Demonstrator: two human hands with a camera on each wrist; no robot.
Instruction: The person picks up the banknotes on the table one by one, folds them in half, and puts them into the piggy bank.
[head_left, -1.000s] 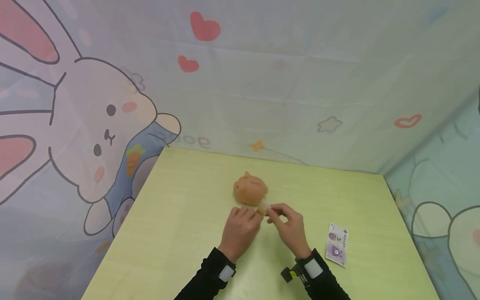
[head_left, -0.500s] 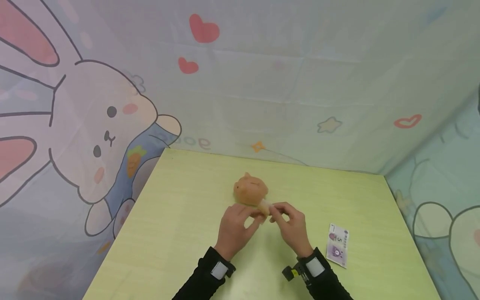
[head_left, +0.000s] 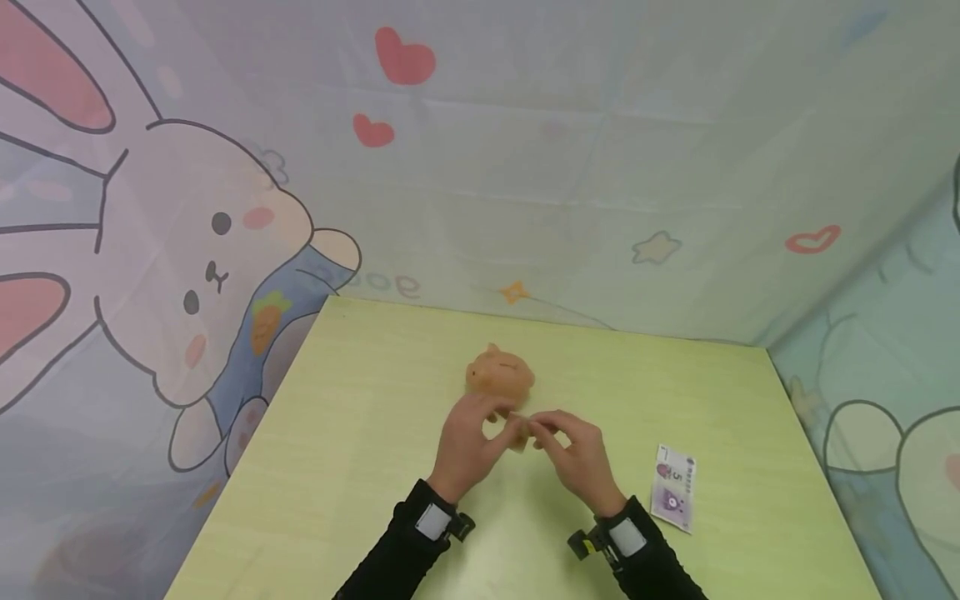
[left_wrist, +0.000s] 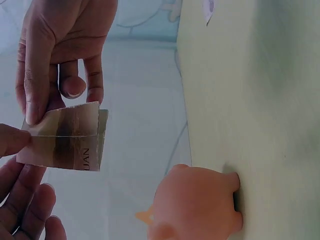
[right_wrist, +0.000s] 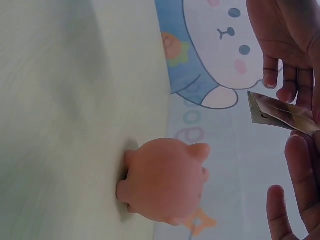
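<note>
Folded banknote [left_wrist: 70, 135] pinched between two hands

Raised off the yellow-green table [head_left: 375, 400], it sits in a double grip: the left hand [head_left: 467, 442] and the right hand [head_left: 579, 457] both grasp it, thumb against fingers, close together at one end. Seen from the left wrist, the right thumb presses near one corner of the face, with the left thumb pressing just beside it. The opposite end juts free of the grip, showing brown tones, a pale lengthwise crease and the letters "UAN" near its edge; behind the front layer, another layer stands slightly apart.

Just beyond the grip, an orange-pink pig figure [head_left: 500, 377] stands on its feet on the table, apart from the note in both wrist views. Well to the right of the grip lies a second banknote [head_left: 673, 489], white and purple, marked with a 5. On the person's side of the grip, black sleeves [head_left: 390, 543] reach to the wrists. Past the pig rises a printed backdrop [head_left: 540, 183], with a large cartoon rabbit [head_left: 180, 250] to the left of the grip.
</note>
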